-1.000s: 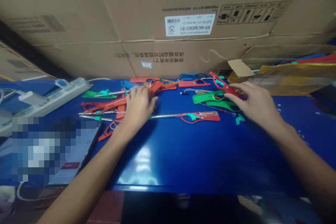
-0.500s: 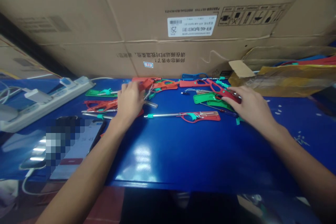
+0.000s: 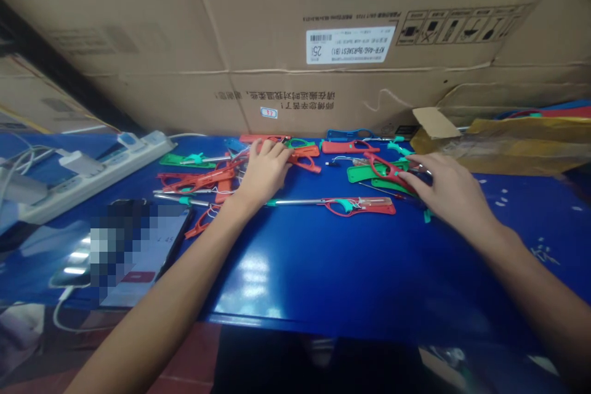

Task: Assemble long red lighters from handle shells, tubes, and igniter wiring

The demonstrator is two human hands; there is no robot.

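My left hand is closed over an orange lighter casing half, its fingertips partly hidden. Between the thumb and fingers of my right hand is a red lighter casing half, tilted above green casing halves. An opened red lighter with a metal tube, teal trigger and clear tank lies between my hands, nearer the front. Left of my left hand, several red casing parts and metal tubes lie in a loose pile.
A large cardboard box stands behind the blue table. At the left are a white power strip and phones with a cable. An open carton with coloured parts sits at the right.
My left hand has moved right, from a red casing piece to the orange casing half, leaving more of the left pile visible. My right hand keeps its hold. The view has shifted slightly.
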